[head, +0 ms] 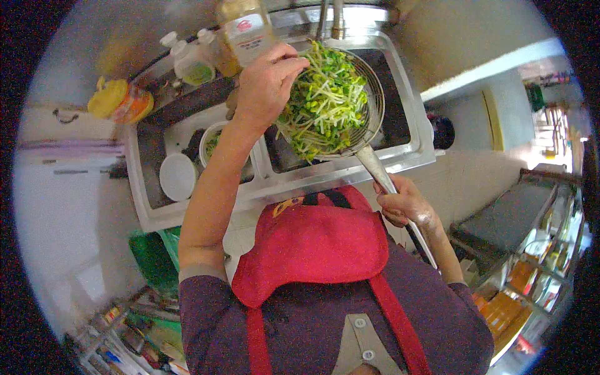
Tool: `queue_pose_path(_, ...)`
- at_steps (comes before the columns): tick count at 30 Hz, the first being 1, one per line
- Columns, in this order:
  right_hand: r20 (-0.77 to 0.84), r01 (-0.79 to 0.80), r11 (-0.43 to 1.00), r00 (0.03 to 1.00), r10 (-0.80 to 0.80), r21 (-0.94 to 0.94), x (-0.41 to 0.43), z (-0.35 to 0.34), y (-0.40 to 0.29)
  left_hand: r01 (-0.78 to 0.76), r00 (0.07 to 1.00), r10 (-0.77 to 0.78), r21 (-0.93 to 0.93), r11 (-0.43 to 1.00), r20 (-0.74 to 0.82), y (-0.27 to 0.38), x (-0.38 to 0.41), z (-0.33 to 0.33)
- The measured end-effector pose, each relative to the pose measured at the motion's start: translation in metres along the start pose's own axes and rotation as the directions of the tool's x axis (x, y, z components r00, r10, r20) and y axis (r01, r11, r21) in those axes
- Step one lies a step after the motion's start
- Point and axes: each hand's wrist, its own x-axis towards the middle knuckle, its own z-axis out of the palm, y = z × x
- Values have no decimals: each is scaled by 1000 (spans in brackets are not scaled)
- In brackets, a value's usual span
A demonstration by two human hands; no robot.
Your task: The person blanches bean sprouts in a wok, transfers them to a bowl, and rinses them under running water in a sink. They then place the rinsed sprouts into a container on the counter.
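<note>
A round wire strainer [380,110] hangs over the right basin of a stainless steel double sink [422,136]. Heaped in it are leafy green sprouts [335,93] with pale stems. My right hand [404,200] is wrapped around the strainer's long metal handle [375,166], in front of the sink. At the strainer's upper left edge is my left hand [269,79], its thumb and fingers drawn together against the sprouts. Whether it pinches a sprout or the rim is hidden.
The left basin holds a white tub [204,149] with some greens and a white round lid [177,177]. Behind the sink stand a large labelled bottle [246,35], white pump bottles [190,61] and a yellow-lidded jar [119,101]. A faucet [338,21] rises at the back.
</note>
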Motion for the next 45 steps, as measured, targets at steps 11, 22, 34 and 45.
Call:
queue_pose_path(11,26,37,999,999,-38,29,-2,4,13,-87,981,68,104,991,180,3,25,16)
queue_pose_path(22,14,80,997,997,-80,2,-5,13,14,-73,972,50,97,993,228,-5,23,-1)
queue_pose_path(34,35,44,996,999,-41,-82,-1,13,12,621,745,-451,-758,201,491,9,32,-27)
queue_pose_path(45,63,-4,1000,998,6,-20,8,31,5,455,854,-344,-239,858,390,-23,25,-16)
